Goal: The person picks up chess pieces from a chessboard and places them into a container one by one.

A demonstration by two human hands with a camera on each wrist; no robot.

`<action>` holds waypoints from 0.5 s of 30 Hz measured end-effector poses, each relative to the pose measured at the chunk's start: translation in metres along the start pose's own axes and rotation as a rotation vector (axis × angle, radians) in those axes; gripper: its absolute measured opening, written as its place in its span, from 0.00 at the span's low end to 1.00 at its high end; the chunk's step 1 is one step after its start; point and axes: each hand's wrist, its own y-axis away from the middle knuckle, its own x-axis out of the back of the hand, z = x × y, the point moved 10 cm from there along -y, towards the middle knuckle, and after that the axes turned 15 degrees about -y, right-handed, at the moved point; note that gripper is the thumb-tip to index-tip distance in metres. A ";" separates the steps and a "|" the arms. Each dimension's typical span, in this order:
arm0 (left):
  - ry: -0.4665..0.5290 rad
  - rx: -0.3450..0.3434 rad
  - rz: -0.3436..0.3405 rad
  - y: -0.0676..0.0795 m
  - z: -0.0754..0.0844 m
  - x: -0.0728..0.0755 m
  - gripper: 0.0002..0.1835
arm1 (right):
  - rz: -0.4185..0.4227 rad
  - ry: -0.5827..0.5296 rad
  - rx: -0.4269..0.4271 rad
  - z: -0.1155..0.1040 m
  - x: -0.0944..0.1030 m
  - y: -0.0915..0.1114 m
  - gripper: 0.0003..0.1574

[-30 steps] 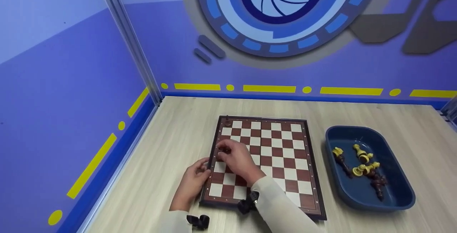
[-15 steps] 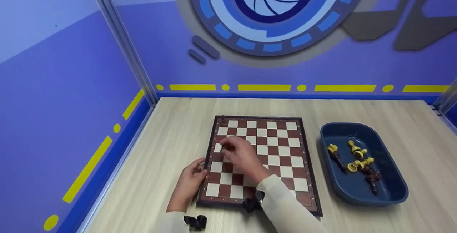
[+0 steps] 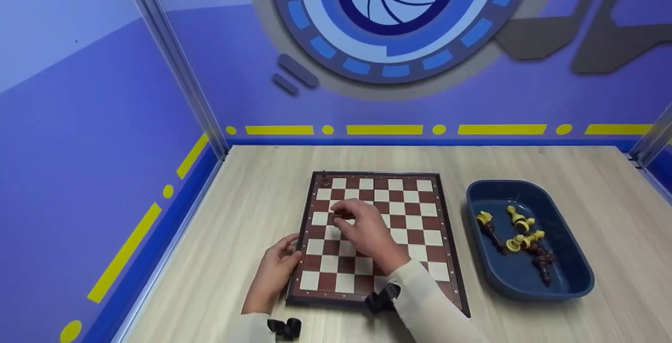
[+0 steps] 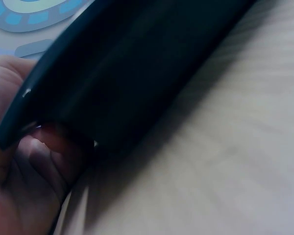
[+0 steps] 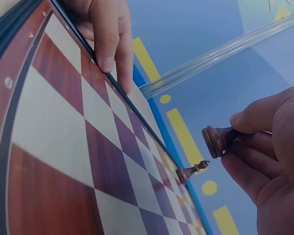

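My right hand (image 3: 365,227) pinches a dark brown chess piece (image 5: 218,139) between thumb and fingers. The piece's round base shows in the right wrist view, while its top is hidden in my fingers. In the head view this hand is over the left part of the chessboard (image 3: 346,264). My left hand (image 3: 273,269) grips the board's left edge, its thumb at the rim and fingers curled at the side, as the left wrist view shows. Another dark brown chess piece (image 3: 325,181) stands upright on the far left corner square.
Right of the board sits a dark blue plastic tub (image 3: 569,259) with several yellow and dark brown chess pieces lying in it. The light wood table (image 3: 220,238) ends at a blue wall (image 3: 289,106) behind and another at the left.
My right hand has shifted right across the board from near its left edge, still holding the chess piece. The left hand stays at the edge. The head view has turned slightly right.
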 end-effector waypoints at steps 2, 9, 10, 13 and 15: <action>0.011 0.001 -0.002 0.001 0.000 -0.001 0.26 | 0.011 0.019 0.017 -0.002 0.004 0.002 0.12; 0.040 0.017 -0.002 0.002 -0.001 -0.002 0.27 | 0.040 -0.007 0.036 -0.005 0.020 0.008 0.12; 0.039 0.017 -0.001 0.002 0.000 -0.001 0.27 | 0.042 -0.014 0.037 -0.005 0.023 0.009 0.12; 0.045 0.027 0.002 0.002 -0.001 -0.001 0.27 | 0.040 -0.040 0.029 -0.005 0.029 0.012 0.12; 0.037 0.028 0.002 0.002 -0.001 -0.001 0.27 | 0.041 -0.038 0.028 -0.005 0.033 0.014 0.13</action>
